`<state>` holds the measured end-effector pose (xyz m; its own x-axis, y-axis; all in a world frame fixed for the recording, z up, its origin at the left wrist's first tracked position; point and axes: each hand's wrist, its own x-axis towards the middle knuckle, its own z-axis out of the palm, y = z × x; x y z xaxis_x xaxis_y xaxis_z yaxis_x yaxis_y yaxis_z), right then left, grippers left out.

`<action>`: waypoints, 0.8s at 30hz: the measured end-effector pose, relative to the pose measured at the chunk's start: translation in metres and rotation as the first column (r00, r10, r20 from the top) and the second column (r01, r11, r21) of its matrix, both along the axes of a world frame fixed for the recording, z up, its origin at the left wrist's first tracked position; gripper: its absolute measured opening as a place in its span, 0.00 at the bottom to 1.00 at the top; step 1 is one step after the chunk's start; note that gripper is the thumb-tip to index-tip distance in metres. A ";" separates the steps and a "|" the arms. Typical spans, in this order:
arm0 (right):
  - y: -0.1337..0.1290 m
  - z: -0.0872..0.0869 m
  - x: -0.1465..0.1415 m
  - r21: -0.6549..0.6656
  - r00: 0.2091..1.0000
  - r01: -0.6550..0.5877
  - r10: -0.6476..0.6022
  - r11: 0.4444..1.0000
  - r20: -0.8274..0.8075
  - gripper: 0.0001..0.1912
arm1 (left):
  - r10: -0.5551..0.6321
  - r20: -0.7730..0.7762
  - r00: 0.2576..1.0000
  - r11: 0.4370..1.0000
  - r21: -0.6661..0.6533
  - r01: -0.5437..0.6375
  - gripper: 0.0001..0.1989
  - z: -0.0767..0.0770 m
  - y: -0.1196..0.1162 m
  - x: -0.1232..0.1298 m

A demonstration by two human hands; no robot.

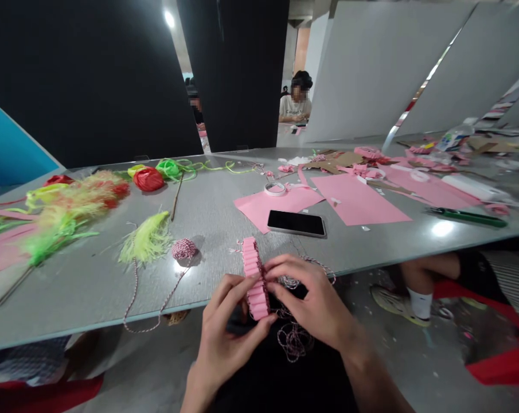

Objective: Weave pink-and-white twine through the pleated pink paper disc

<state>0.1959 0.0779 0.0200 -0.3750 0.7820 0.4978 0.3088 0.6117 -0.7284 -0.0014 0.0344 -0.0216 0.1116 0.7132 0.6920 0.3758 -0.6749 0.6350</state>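
My left hand [229, 314] and my right hand [308, 295] both pinch a pleated strip of pink paper [254, 278], held upright just past the table's front edge. Pink-and-white baker's twine [294, 339] hangs in loose loops below my right hand, and a strand runs up to the strip. Whether it is wound around the paper is hidden by my fingers. On the table to the left of my hands sit a small ball of the same twine [184, 249] and a pale yellow-green feather tuft [147, 238].
A grey glossy table [216, 229] holds a black smartphone [296, 223], a tape roll [275, 189], pink paper sheets [356, 199], red raffia [148, 179], green feathers [57, 241] and a green-handled tool [468, 217]. A seated person [296, 103] is beyond the partitions; another person's leg [418, 284] shows under the table.
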 end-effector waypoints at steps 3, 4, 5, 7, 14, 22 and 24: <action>0.005 -0.006 0.003 0.020 0.997 0.070 -0.070 0.997 0.016 0.08 | 0.008 0.003 1.000 1.000 -0.007 -0.008 0.30 0.000 -0.001 -0.002; 0.010 -0.011 0.011 0.017 0.987 0.153 -0.153 0.988 0.040 0.07 | 0.014 0.010 1.000 1.000 -0.014 -0.014 0.30 0.000 -0.001 -0.003; 0.016 -0.017 0.021 0.015 0.965 0.250 -0.250 0.968 0.072 0.07 | 0.018 0.021 1.000 1.000 -0.019 -0.017 0.30 -0.001 -0.001 -0.004; 0.027 -0.026 0.039 0.010 0.904 0.409 -0.407 0.912 0.134 0.06 | 0.018 0.047 0.999 1.000 -0.022 -0.017 0.29 -0.001 -0.001 -0.005; 0.006 -0.008 0.009 -0.043 0.996 0.078 -0.076 0.996 0.050 0.08 | -0.005 0.029 1.000 1.000 -0.015 0.005 0.30 0.000 -0.001 -0.002; 0.020 -0.026 0.042 -0.053 0.943 0.316 -0.308 0.947 0.130 0.07 | 0.004 0.043 0.999 1.000 -0.019 -0.003 0.30 -0.003 -0.001 -0.005; 0.029 -0.032 0.060 -0.057 0.875 0.464 -0.447 0.884 0.187 0.07 | 0.007 0.064 0.998 1.000 -0.014 -0.006 0.29 -0.003 -0.001 -0.004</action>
